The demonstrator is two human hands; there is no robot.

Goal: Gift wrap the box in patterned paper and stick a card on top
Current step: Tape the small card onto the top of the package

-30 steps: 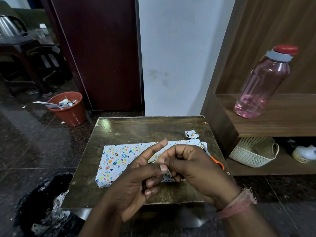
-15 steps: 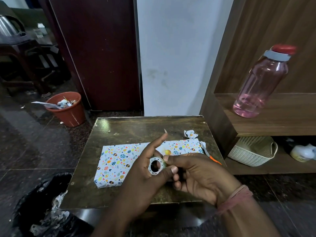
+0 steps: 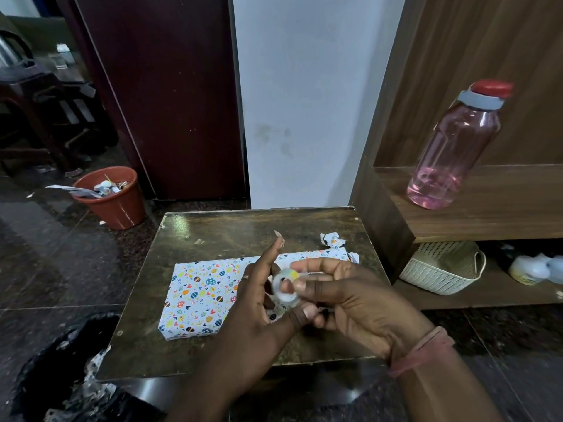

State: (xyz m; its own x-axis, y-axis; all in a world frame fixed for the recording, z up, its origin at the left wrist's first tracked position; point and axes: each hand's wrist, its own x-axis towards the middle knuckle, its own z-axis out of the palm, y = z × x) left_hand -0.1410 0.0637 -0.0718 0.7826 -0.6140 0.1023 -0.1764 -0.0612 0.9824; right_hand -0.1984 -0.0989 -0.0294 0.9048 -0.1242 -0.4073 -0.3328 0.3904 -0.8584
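A flat box (image 3: 201, 295) wrapped in white paper with coloured eggs and hearts lies on the small dark table (image 3: 231, 236). Above its right half, both hands meet around a small clear tape roll (image 3: 285, 289). My left hand (image 3: 259, 309) holds the roll between thumb and fingers, its index finger pointing up with a small piece of tape (image 3: 278, 237) stuck to the tip. My right hand (image 3: 344, 296) pinches the roll from the right with thumb and fingers. No card is visible.
A crumpled scrap of patterned paper (image 3: 333, 240) lies at the box's far right corner. A pink water bottle (image 3: 454, 147) stands on the wooden shelf at right, a woven basket (image 3: 444, 269) below it. An orange bin (image 3: 112, 196) and a black bin bag (image 3: 61, 370) stand on the floor at left.
The hands, first clasped together over the box, have parted slightly and the tape roll has come into sight. The right fingers have moved onto the roll.
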